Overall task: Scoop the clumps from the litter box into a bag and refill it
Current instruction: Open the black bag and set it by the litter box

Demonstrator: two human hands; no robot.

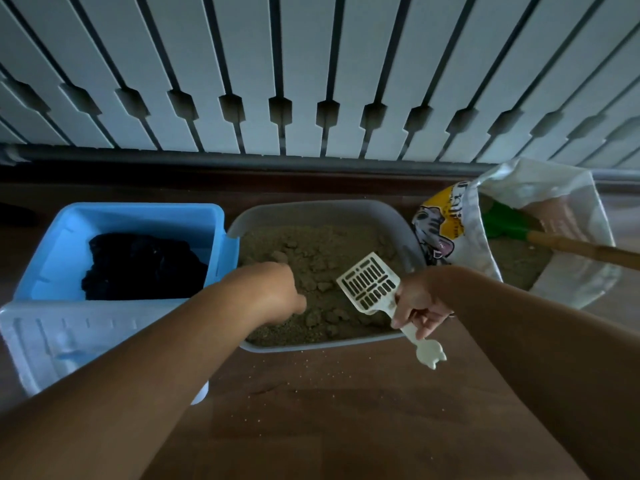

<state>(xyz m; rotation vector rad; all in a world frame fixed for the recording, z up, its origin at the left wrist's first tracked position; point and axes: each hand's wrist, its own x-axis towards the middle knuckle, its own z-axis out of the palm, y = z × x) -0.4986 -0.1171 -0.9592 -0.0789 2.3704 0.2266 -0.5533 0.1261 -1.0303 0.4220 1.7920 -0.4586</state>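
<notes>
A grey litter box (311, 208) holds brown litter with several clumps (322, 258). My left hand (273, 289) reaches down into the litter at the box's left front; its fingertips are hidden, so I cannot see whether it holds anything. My right hand (420, 303) grips the handle of a cream slotted scoop (372, 284), whose empty blade is raised over the box's right front. To the right stands an open white litter bag (450, 230) with a cat picture.
A blue bin (62, 244) with a dark bag (142, 268) inside stands left of the box, its white lid (69, 334) in front. A green shovel (502, 226) with a wooden handle lies in the litter bag. White slatted panels rise behind. Grains lie scattered on the wooden floor (329, 410).
</notes>
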